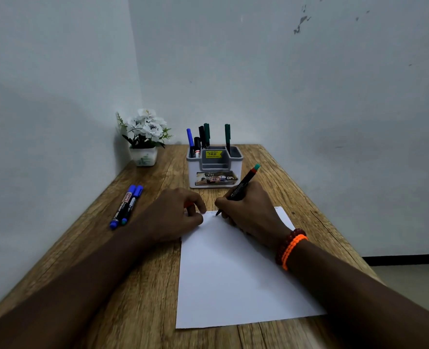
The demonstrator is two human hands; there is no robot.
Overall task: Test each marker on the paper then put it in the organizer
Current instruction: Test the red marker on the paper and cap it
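My right hand (pixel 248 210) grips a black marker (pixel 242 186) with a teal and red end, its tip touching the top edge of the white paper (pixel 233 273) beside a short scribble. My left hand (pixel 178 215) rests on the paper's top left corner with fingers curled; something red, probably the marker's cap, shows between its fingers. The white and grey organizer (pixel 214 167) stands behind the hands and holds several markers, blue, black and green. Two blue-capped markers (pixel 126 206) lie side by side on the table to the left.
A white pot of white flowers (pixel 144 137) stands in the far left corner of the wooden table (pixel 145 285). Walls close the table in on the left and behind. The table's right edge drops to the floor.
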